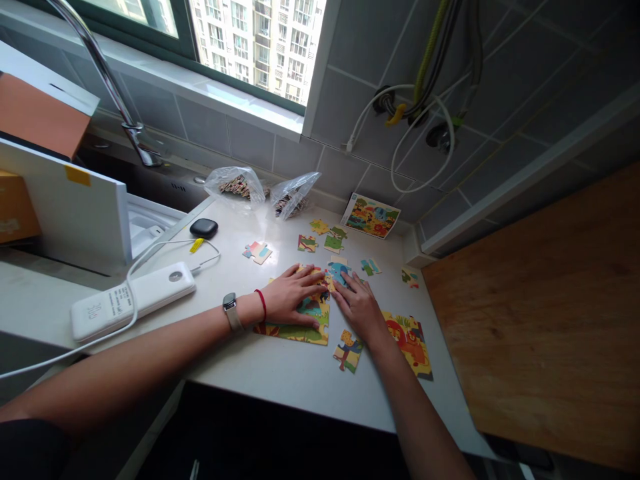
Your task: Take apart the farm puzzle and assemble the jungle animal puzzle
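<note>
My left hand (291, 297) lies flat with spread fingers on a joined section of jigsaw puzzle (305, 333), covering much of it. A watch and a red cord are on that wrist. Against the section's upper right edge, my right hand (361, 305) rests its outstretched fingertips on a blue elephant puzzle piece (337, 270); the fingers are apart. Whether this piece is fully joined I cannot tell. Below the right hand lies a leopard puzzle piece (348, 352). A joined lion section (411, 343) sits beside the right forearm, partly hidden by it.
Loose puzzle pieces (257, 252) lie around the white counter (240, 360). A picture card (371, 215) leans on the tiled wall. Two plastic bags (235, 185) stand at the back. Left are a white power bank (133, 300) with a cable, a black case (204, 228) and a sink (175, 183).
</note>
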The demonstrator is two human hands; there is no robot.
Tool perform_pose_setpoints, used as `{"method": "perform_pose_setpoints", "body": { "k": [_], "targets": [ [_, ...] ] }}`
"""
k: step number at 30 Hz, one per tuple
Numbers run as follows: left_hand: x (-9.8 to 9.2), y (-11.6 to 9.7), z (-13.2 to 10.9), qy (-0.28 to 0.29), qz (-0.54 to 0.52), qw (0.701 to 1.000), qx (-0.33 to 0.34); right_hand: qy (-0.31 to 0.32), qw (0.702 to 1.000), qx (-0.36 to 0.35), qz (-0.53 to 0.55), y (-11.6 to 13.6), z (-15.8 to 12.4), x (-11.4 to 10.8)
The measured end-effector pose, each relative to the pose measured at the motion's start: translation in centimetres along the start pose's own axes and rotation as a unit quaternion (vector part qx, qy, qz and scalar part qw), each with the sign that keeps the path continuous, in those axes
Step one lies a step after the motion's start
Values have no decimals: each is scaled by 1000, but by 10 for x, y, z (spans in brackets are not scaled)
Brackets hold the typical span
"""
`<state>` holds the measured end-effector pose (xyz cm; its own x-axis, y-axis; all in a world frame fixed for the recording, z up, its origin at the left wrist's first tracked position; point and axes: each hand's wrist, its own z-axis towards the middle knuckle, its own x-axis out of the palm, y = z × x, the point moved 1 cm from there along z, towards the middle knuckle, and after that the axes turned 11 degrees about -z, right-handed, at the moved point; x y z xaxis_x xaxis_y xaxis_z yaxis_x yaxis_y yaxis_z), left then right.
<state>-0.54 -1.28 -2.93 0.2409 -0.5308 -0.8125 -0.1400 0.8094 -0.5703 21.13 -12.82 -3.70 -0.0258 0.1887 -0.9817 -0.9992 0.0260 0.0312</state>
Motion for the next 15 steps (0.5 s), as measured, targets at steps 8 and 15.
{"method": "perform_pose_setpoints", "body": {
  "k": [8,15],
  "targets": [
    [1,2,-1,-9,-6,1000,7,-24,999,7,36,2,4,-4],
    [-1,0,0,-2,1,1000,1,-10,999,4,33,5,7,-3]
  ]
}}
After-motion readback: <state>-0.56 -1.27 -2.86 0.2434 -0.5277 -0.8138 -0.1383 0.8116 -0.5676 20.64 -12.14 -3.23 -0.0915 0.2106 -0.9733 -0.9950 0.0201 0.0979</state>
